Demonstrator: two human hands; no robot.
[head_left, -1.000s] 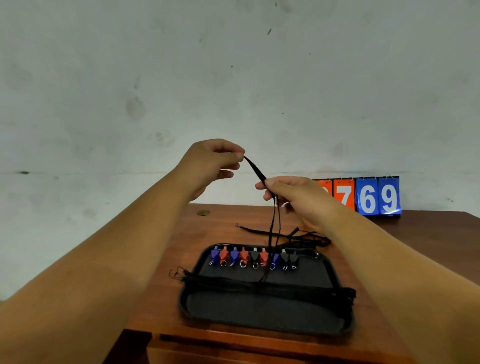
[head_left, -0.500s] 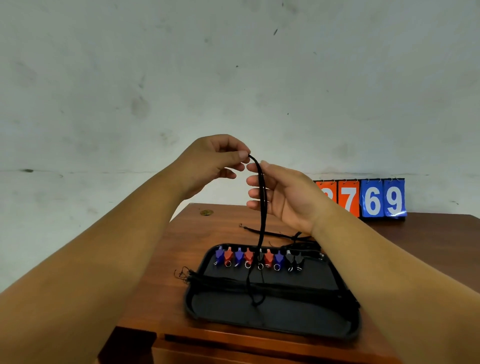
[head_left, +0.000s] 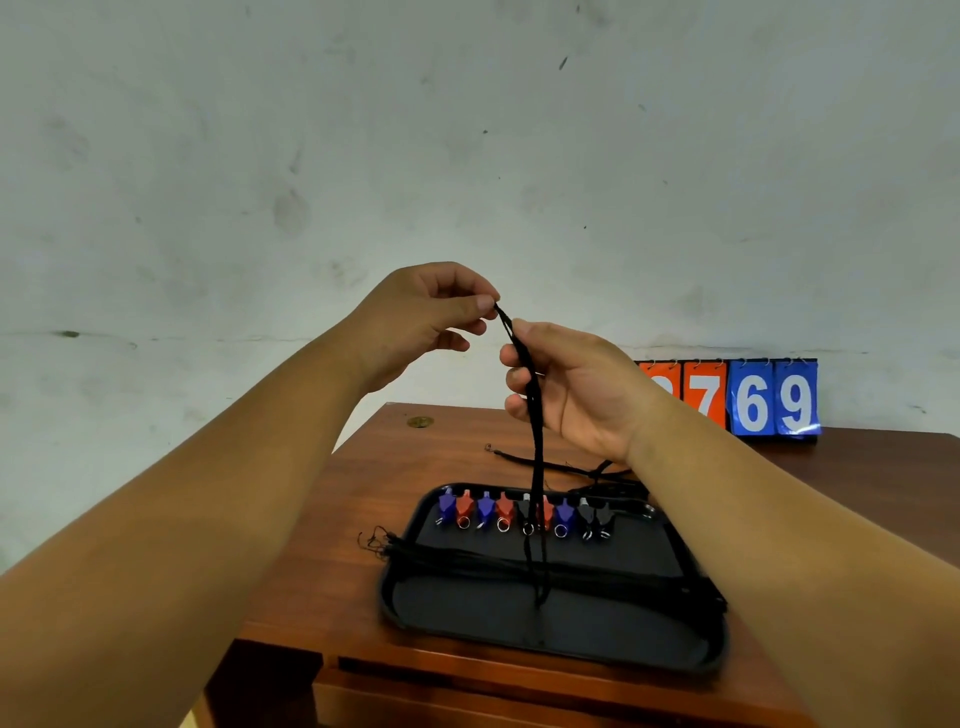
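Cord (head_left: 535, 441) – matt braid; tray (head_left: 545, 621) – matt; table (head_left: 322, 545) – glossy wood.

Black cord (head_left: 536, 447) hangs doubled, its loop over the tray (head_left: 597, 621).
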